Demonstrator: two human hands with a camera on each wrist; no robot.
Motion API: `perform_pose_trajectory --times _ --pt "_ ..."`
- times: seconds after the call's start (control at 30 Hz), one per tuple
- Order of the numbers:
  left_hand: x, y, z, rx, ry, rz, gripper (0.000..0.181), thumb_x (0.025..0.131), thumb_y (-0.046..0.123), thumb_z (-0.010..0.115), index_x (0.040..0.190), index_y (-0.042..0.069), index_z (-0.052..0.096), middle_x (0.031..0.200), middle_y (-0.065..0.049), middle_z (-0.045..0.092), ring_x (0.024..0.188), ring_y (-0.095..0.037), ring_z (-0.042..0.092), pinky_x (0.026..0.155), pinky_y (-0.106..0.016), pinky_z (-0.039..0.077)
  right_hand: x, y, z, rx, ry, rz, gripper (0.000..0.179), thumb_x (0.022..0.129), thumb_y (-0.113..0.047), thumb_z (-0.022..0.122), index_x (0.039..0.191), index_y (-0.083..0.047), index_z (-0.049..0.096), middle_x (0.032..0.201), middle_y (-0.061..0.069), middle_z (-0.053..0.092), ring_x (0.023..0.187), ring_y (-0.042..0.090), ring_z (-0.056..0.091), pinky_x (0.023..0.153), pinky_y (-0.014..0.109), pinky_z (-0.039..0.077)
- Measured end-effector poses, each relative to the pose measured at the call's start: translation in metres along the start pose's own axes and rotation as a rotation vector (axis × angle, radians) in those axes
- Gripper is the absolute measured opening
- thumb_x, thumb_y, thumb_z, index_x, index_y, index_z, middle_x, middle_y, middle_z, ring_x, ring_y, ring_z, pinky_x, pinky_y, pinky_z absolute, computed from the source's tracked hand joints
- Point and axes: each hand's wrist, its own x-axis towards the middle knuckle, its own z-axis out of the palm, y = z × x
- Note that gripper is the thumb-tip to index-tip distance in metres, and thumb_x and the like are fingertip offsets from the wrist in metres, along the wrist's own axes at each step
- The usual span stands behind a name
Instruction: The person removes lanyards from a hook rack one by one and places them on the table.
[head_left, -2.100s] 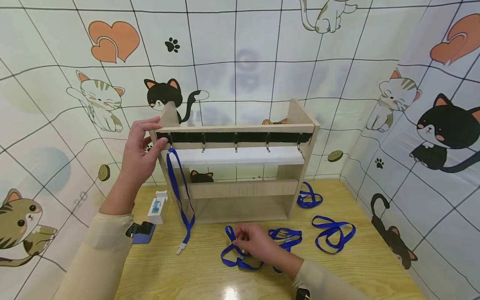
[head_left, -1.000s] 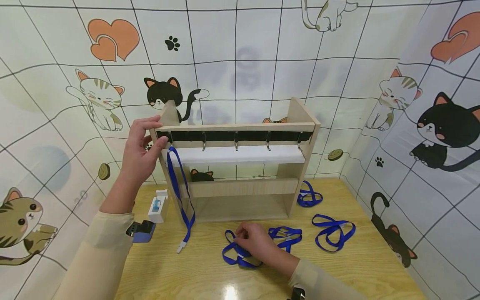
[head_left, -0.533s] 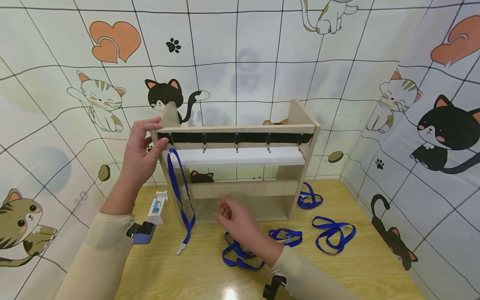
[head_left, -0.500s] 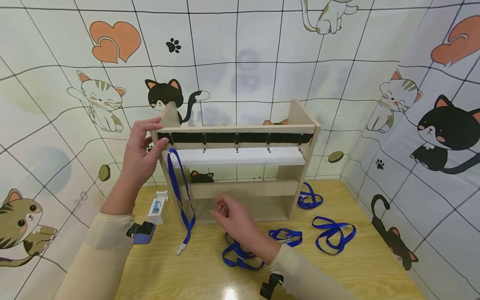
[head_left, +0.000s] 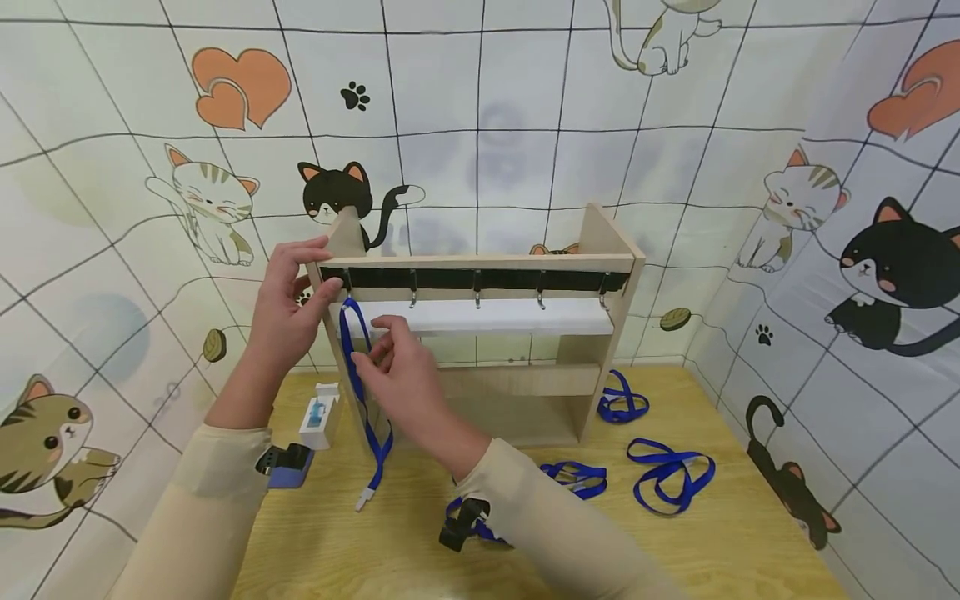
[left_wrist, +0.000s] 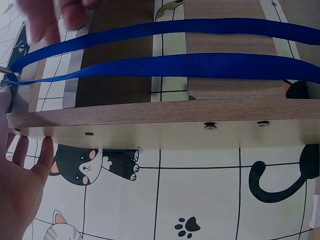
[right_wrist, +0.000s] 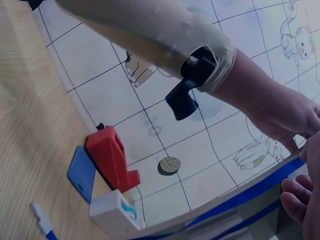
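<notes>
My left hand (head_left: 288,312) holds the upper left corner of a small wooden rack (head_left: 517,381), thumb in front and fingers along its side panel. A blue lanyard (head_left: 381,450) hangs from the leftmost metal hook, its white clip (head_left: 365,498) low near the table. In front of it is my right hand (head_left: 408,375), fingers loosely bent, thumb tip overlapping the strap in the head view. The left wrist view shows the right fingertips (left_wrist: 47,22) blurred, just beside the lanyard's looped straps (left_wrist: 225,65). More metal hooks (head_left: 477,300) line the black strip (head_left: 442,278).
Blue lanyards lie on the table: one (head_left: 573,477) before the rack, two on the right (head_left: 675,479), and another (head_left: 491,535) partly hidden under my right forearm. Left of the rack stand a white box (head_left: 318,425), a blue flat object (right_wrist: 82,172) and a red holder (right_wrist: 107,155).
My right hand has left the coiled lanyard on the table and risen up and left to the hanging lanyard. The left hand stays on the rack's corner.
</notes>
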Motion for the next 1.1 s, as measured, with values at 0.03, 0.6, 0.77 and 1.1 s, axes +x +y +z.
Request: perform_pose_trajectory --times 0.03,0.6,0.77,1.1 --pt "0.0 -0.001 0.0 0.002 -0.001 0.001 0.034 0.105 -0.002 0.072 0.139 0.0 0.064 0.157 -0.006 0.054 0.149 -0.021 0.048 0.114 -0.028 0.053 0.002 -0.002 0.003 0.011 0.012 -0.006 0.045 0.106 -0.015 0.077 0.146 -0.009 0.058 0.095 -0.004 0.068 0.072 0.006 0.062 0.058 0.021 0.054" --pt "0.001 -0.001 0.004 -0.008 0.002 0.013 0.034 0.104 -0.004 0.072 0.137 -0.001 0.064 0.158 -0.007 0.054 0.149 -0.021 0.049 0.11 -0.023 0.052 0.015 -0.014 0.035 -0.168 0.148 -0.112 0.014 0.104 -0.016 0.08 0.112 -0.005 0.077 0.098 0.001 0.07 0.075 -0.005 0.059 0.062 0.008 0.05" --pt "0.001 -0.003 0.003 -0.009 0.006 0.017 0.035 0.104 -0.006 0.072 0.137 -0.001 0.064 0.158 -0.008 0.054 0.15 -0.021 0.049 0.109 -0.023 0.052 0.018 -0.014 0.04 -0.163 0.187 -0.115 0.011 0.104 -0.018 0.081 0.104 -0.007 0.078 0.094 -0.001 0.073 0.07 -0.009 0.058 0.057 0.009 0.05" --pt "0.0 -0.003 0.001 0.003 0.005 0.006 0.035 0.105 -0.004 0.072 0.138 -0.001 0.063 0.158 -0.008 0.054 0.15 -0.021 0.048 0.111 -0.025 0.052 0.023 -0.016 0.048 -0.092 0.231 -0.052 0.014 0.105 -0.017 0.079 0.093 -0.01 0.08 0.083 -0.004 0.076 0.058 -0.01 0.055 0.048 0.014 0.048"
